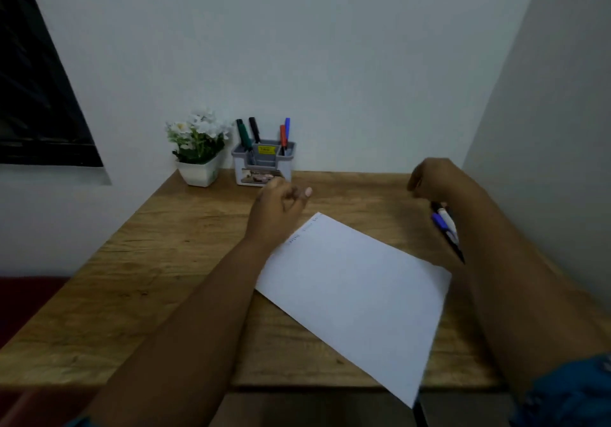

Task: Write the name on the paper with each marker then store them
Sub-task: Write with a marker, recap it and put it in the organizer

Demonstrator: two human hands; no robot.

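Note:
A white sheet of paper (357, 294) lies at an angle on the wooden table (158, 261), with faint small writing along its far left edge. My left hand (277, 206) hovers just past the paper's far corner, fingers curled in, thumb out, nothing seen in it. My right hand (429, 180) is raised at the right with its fingers bent down and hidden. A blue marker and a black-and-white marker (444, 224) lie against my right wrist and forearm; whether the hand holds them is unclear. A grey and white holder (263, 165) at the back has green, black, red and blue markers (284, 135) standing in it.
A white pot of white flowers (198, 148) stands left of the holder against the back wall. A side wall runs close along the table's right edge. A dark window is at the far left. The paper's near corner overhangs the table's front edge.

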